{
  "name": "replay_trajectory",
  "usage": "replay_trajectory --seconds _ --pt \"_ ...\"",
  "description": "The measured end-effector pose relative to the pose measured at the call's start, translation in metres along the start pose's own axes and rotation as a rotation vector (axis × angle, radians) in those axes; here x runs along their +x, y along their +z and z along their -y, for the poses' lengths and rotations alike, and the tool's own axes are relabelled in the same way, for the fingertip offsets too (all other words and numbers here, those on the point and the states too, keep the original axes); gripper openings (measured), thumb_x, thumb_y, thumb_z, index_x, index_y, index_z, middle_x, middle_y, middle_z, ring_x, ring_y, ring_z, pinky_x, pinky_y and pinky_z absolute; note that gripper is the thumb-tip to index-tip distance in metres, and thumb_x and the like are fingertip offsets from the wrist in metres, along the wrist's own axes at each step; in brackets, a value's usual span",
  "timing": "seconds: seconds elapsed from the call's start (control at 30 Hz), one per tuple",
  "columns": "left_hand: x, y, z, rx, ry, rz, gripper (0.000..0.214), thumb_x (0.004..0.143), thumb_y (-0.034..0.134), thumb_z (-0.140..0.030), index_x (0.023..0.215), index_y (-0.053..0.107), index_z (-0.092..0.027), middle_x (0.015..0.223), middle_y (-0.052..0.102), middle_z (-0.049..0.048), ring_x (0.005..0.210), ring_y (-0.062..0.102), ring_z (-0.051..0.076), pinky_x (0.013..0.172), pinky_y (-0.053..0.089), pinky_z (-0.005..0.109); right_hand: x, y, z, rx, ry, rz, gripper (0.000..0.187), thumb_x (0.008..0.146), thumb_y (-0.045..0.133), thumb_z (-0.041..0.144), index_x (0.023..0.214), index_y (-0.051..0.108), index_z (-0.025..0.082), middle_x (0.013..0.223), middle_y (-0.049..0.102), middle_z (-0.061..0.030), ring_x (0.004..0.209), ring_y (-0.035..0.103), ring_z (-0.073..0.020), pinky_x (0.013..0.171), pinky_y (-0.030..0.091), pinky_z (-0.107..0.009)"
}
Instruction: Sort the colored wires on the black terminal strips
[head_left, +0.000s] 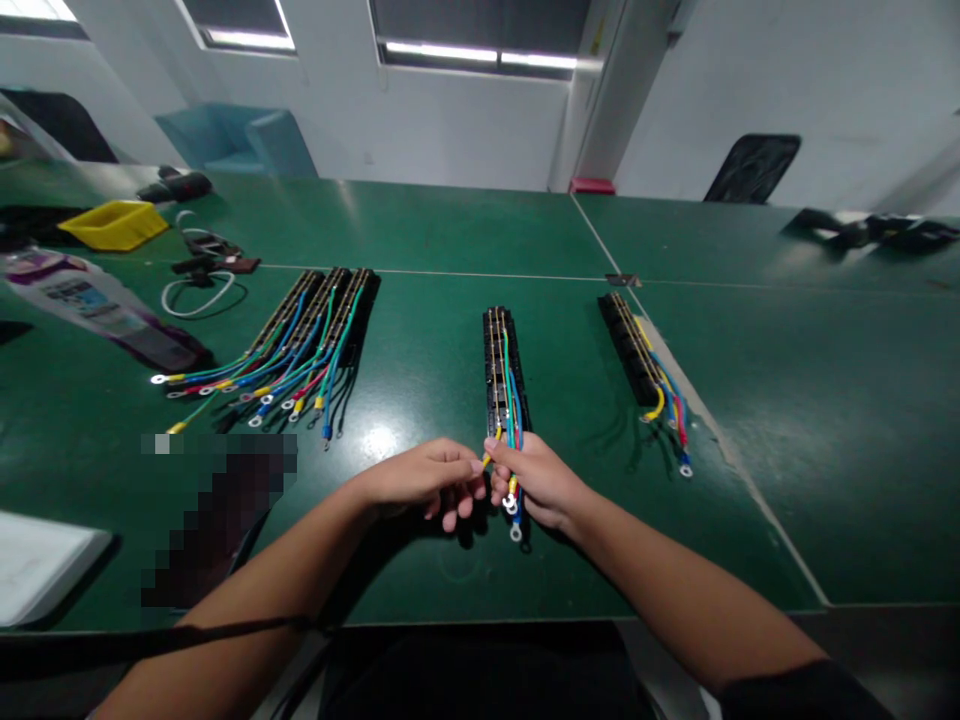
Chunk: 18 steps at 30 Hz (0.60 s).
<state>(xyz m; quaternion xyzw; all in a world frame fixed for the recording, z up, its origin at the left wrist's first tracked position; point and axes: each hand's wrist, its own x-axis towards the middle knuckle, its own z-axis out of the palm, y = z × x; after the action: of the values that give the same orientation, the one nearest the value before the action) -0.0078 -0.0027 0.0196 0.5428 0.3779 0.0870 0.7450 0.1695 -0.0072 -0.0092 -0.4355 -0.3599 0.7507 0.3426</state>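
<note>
A long black terminal block (496, 360) with brass strips lies in front of me on the green table. Green, blue, red and yellow wires run along it and end in ring lugs (515, 533) toward me. Pinched between the thumb and fingers of my left hand (442, 480) is the end of the yellow wire (488, 461). My right hand (538, 480) closes round the wires at the block's near end, its thumb on the yellow wire too. The fingers partly hide the wire ends.
Several wired terminal blocks (315, 312) lie side by side at left, and another wired block (628, 345) lies at right. A purple-white bottle (97, 305), white cable (196, 300), yellow bin (116, 226) and white box (45, 565) are at left. A pixelated dark object (225, 520) lies near my left forearm.
</note>
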Motion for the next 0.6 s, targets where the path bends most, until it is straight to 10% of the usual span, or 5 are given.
replay_trajectory --seconds 0.6 --pt "0.007 -0.001 0.009 0.203 0.244 -0.131 0.034 0.088 0.052 -0.045 0.077 0.052 -0.013 0.06 0.055 -0.0016 0.05 0.05 0.007 0.046 0.04 0.017 0.001 -0.003 0.006 0.117 0.03 -0.011 0.031 0.076 0.071 0.038 0.07 0.049 0.017 0.046 0.046 0.008 0.037 0.045 -0.0066 0.04 0.051 -0.023"
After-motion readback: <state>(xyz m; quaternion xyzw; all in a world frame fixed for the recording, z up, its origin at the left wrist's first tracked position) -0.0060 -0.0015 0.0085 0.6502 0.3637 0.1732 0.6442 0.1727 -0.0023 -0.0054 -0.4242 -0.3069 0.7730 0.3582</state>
